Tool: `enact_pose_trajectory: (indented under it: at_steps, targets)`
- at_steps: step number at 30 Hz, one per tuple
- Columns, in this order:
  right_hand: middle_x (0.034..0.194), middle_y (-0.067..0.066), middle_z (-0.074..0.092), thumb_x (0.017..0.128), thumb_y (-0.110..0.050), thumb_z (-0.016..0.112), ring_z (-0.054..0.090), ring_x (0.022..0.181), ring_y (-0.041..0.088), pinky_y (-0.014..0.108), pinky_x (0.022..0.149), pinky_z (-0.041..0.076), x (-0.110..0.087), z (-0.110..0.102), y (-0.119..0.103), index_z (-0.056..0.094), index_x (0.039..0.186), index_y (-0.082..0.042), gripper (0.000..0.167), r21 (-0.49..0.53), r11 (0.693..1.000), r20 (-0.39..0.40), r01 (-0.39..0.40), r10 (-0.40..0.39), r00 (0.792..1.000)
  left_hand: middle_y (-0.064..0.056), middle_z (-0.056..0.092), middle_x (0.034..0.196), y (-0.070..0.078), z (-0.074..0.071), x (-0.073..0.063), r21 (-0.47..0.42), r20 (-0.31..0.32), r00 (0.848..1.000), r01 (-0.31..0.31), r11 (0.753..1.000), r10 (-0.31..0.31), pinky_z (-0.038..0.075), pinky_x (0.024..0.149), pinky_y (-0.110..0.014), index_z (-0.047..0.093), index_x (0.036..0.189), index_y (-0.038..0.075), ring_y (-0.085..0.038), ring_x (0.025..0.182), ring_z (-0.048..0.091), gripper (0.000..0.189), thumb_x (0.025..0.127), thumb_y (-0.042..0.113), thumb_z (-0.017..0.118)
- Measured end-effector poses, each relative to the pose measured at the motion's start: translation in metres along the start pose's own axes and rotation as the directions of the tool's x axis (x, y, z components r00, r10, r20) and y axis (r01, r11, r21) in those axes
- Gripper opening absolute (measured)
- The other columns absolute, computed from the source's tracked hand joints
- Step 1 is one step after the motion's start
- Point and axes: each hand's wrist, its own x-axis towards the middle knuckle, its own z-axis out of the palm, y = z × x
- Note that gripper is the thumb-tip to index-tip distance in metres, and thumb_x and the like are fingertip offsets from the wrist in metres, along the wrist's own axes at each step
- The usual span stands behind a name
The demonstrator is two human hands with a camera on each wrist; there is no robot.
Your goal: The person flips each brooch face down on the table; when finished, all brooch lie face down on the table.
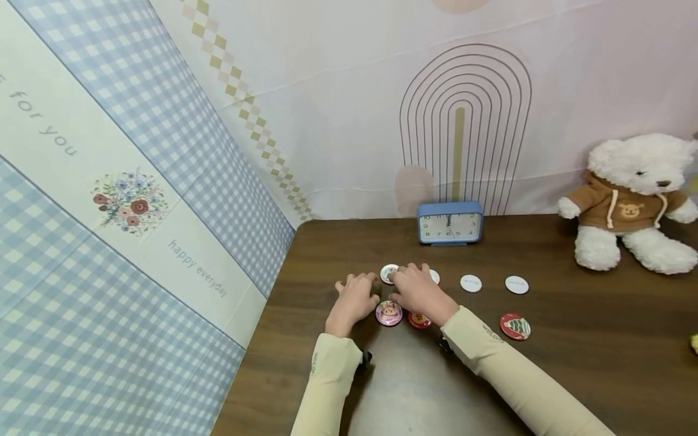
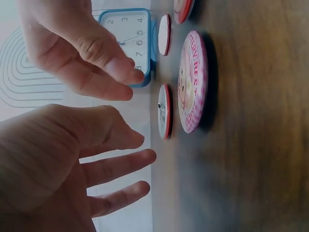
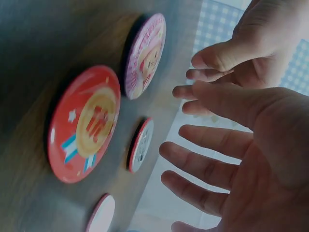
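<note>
My left hand (image 1: 355, 300) hovers over the table just left of a pink cartoon button badge (image 1: 389, 313), its fingers spread and holding nothing. The right hand (image 1: 422, 290) reaches over the middle badges, fingers loosely extended and no object between them. Under its wrist side lies a red badge with a gold centre (image 3: 91, 123), partly covered in the head view. A white badge with a dark print (image 1: 389, 274) lies beyond the pink one, close to the right fingertips. Another white badge (image 1: 434, 277) is half hidden behind the right hand.
Two more white badges (image 1: 471, 283) lie to the right in the back row. A red badge with a tree (image 1: 515, 326) lies near the right sleeve. A blue clock (image 1: 449, 223) stands at the back, and a white teddy bear (image 1: 632, 206) sits at the far right.
</note>
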Motion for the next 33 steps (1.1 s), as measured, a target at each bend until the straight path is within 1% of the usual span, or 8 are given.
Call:
enact_pose_trajectory:
  at_steps: [4,7,10,16,22,27,30,33]
  targets:
    - [0.09,0.01,0.066,0.082,-0.017,0.083,0.057,0.087,0.036,0.065,0.084,0.039,-0.006,0.003,-0.005,0.074,0.096,-0.006,0.02,0.013,0.999,-0.008,0.033,-0.033,0.999,-0.009,0.067,0.118,-0.001,0.0,-0.009,-0.011,0.024,1.0,-0.02,1.0,0.02,0.031,0.095,-0.066,0.067,0.123,0.009,-0.037,0.112,0.055,0.038,0.086,0.01,0.072]
    - [0.087,0.009,0.065,0.08,-0.011,0.082,0.056,0.088,0.036,0.066,0.087,0.038,-0.009,0.005,-0.01,0.073,0.093,-0.006,0.017,0.044,0.998,0.006,0.036,-0.036,0.999,-0.009,0.066,0.119,-0.001,-0.001,-0.014,-0.008,0.042,0.999,-0.023,1.0,0.023,0.031,0.096,-0.066,0.067,0.123,0.009,-0.036,0.113,0.054,0.039,0.085,0.01,0.075]
    - [0.092,0.011,0.067,0.077,-0.009,0.082,0.057,0.093,0.038,0.067,0.089,0.037,-0.012,0.007,-0.013,0.074,0.097,-0.006,0.022,0.072,0.997,0.018,0.028,-0.029,0.999,-0.009,0.066,0.119,0.0,-0.002,-0.019,-0.003,0.054,0.998,-0.028,1.0,0.028,0.031,0.095,-0.066,0.067,0.122,0.01,-0.037,0.113,0.053,0.042,0.082,0.009,0.078]
    - [0.098,0.01,0.067,0.065,-0.014,0.092,0.057,0.1,0.039,0.064,0.087,0.038,-0.014,0.014,-0.017,0.074,0.098,-0.009,0.038,0.085,0.996,0.029,0.011,-0.013,0.999,-0.008,0.064,0.121,0.001,0.0,-0.029,-0.033,0.084,0.996,-0.019,0.999,0.022,0.026,0.098,-0.071,0.067,0.121,0.011,-0.038,0.115,0.051,0.046,0.077,0.003,0.08]
    - [0.089,0.005,0.064,0.06,-0.014,0.094,0.056,0.097,0.037,0.061,0.085,0.04,-0.016,0.018,-0.019,0.071,0.086,-0.011,0.034,0.057,0.998,0.038,-0.007,0.005,0.999,-0.008,0.064,0.118,0.0,0.006,-0.032,-0.074,0.057,0.998,-0.005,0.997,0.009,0.029,0.095,-0.068,0.068,0.116,0.011,-0.038,0.113,0.052,0.045,0.074,0.002,0.082]
    - [0.082,0.005,0.062,0.058,-0.01,0.093,0.056,0.092,0.036,0.058,0.081,0.041,-0.018,0.02,-0.02,0.066,0.074,-0.013,0.031,0.052,0.999,0.013,0.009,-0.01,1.0,-0.01,0.066,0.116,-0.001,0.008,-0.033,-0.139,0.015,0.999,0.044,0.989,-0.042,0.029,0.094,-0.069,0.069,0.113,0.009,-0.041,0.113,0.053,0.042,0.074,0.004,0.085]
    - [0.08,0.005,0.062,0.06,-0.008,0.091,0.056,0.091,0.035,0.057,0.079,0.042,-0.018,0.022,-0.021,0.066,0.074,-0.012,0.029,0.055,0.998,-0.007,0.022,-0.022,1.0,-0.01,0.067,0.114,-0.001,0.011,-0.034,-0.158,0.006,0.998,0.055,0.986,-0.055,0.03,0.093,-0.068,0.071,0.11,0.01,-0.042,0.112,0.054,0.04,0.073,0.003,0.086]
    - [0.077,0.004,0.061,0.059,-0.006,0.091,0.056,0.088,0.034,0.055,0.075,0.043,-0.019,0.024,-0.021,0.067,0.074,-0.012,0.028,0.067,0.997,-0.024,0.03,-0.029,0.999,-0.009,0.068,0.113,-0.001,0.016,-0.036,-0.167,0.001,0.999,0.047,0.985,-0.048,0.032,0.089,-0.065,0.073,0.107,0.011,-0.041,0.109,0.055,0.039,0.072,0.001,0.086]
